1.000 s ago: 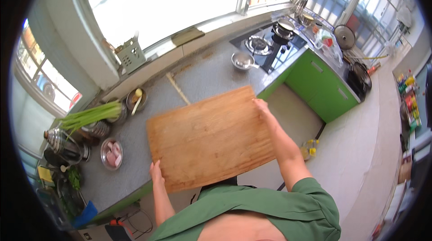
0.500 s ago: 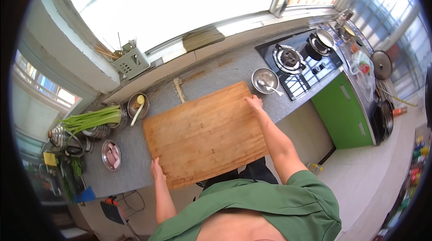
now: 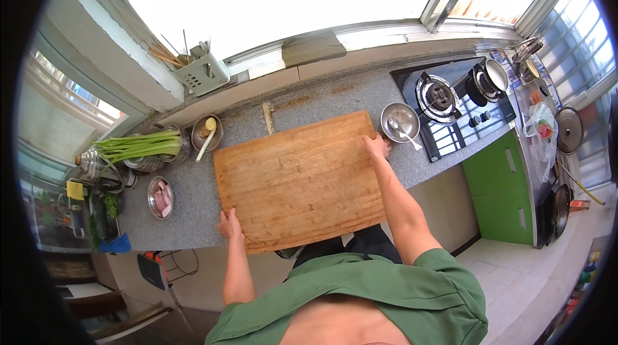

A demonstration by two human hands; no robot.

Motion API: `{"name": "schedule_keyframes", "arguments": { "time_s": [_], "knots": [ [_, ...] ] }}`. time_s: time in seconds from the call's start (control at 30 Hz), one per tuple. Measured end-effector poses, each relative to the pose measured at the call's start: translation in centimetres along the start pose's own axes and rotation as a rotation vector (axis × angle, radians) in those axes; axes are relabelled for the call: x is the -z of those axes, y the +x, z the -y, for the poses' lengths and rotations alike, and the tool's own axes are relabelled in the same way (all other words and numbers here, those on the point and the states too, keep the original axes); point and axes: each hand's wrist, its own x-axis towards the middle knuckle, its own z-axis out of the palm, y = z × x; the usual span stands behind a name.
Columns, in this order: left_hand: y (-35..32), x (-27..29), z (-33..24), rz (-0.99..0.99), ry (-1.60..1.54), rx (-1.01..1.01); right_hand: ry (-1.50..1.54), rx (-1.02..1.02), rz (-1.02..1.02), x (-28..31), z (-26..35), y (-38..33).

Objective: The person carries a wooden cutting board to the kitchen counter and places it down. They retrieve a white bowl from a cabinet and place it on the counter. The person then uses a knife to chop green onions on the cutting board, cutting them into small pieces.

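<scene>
Big wooden cutting board [image 3: 299, 181] lies flat on the grey counter [image 3: 193, 216], near edge hanging past the counter's front. Left hand [image 3: 230, 224] clamps the corner at 7 o'clock, fingers curled round the edge; right hand [image 3: 377, 147] grips the corner at 2 o'clock, fingers pressed tog. on the rim. Diagonal hold prob. keeps the board level & square. Steel bowl w/ spoon [image 3: 400, 123] just beside right hand; green stalks [image 3: 138, 145] at 10 o'clock.

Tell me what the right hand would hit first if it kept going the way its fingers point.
The right hand grips the far right corner of the wooden cutting board, fingers pointing up and right. Continuing that way, it would probably meet the steel bowl with a spoon first; depth is hard to judge.
</scene>
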Motion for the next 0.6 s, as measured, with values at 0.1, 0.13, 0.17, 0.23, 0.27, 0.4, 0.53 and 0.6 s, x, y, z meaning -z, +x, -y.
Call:
{"name": "schedule_keyframes", "arguments": {
  "time_s": [0.1,0.13,0.17,0.23,0.27,0.4,0.53,0.6],
  "knots": [
    [-1.6,0.1,-1.0,-0.015,-0.033,0.100,0.009,0.019,0.042,0.5,0.5,-0.2],
    [-2.2,0.4,-1.4,-0.011,0.013,0.096,0.027,0.025,0.041,0.5,0.5,-0.1],
    [-2.6,0.4,-2.1,0.001,0.061,0.087,0.046,0.024,0.035,0.6,0.2,0.1],
    [-3.2,0.1,-3.6,0.004,0.109,0.097,0.107,0.054,0.014,0.8,-0.6,0.8],
    [-3.7,-0.2,-3.7,-0.005,0.097,0.127,0.141,0.099,0.001,0.5,-1.0,1.1],
    [-3.7,-1.2,-3.7,-0.010,0.150,0.162,0.430,0.175,0.025,-0.3,-4.0,4.1],
    [-4.6,-4.7,-5.0,-0.260,0.333,-0.030,0.957,-0.015,-0.201,2.0,-4.3,4.0],
    [-5.7,-7.1,-6.3,-0.266,0.286,-0.190,1.118,-0.463,-0.076,4.3,-4.3,5.5]
  ]
}}
